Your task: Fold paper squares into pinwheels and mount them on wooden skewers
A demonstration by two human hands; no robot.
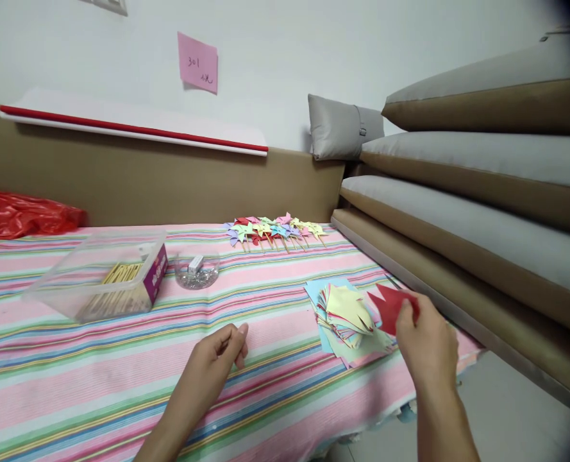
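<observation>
My right hand [426,337] pinches a red sheet of paper [386,308] with pointed cut corners between thumb and fingers. Just left of it lies a stack of cut paper pieces [346,307], yellow on top, with slits at the corners. Blue and green sheets [330,343] stick out from under that stack. My left hand [221,350] hovers over or rests on the striped cloth, its fingers curled in and nothing visible in them. Toward the back is a cluster of finished paper pinwheels [275,231] on wooden sticks.
A clear plastic box [44,282] at left holds wooden sticks [116,298]. Beside it, a round clear dish [202,279] contains small metal pieces and a little white box [195,264]. Stacked cushions [481,199] line the right edge. A red plastic bag [25,215] lies far left.
</observation>
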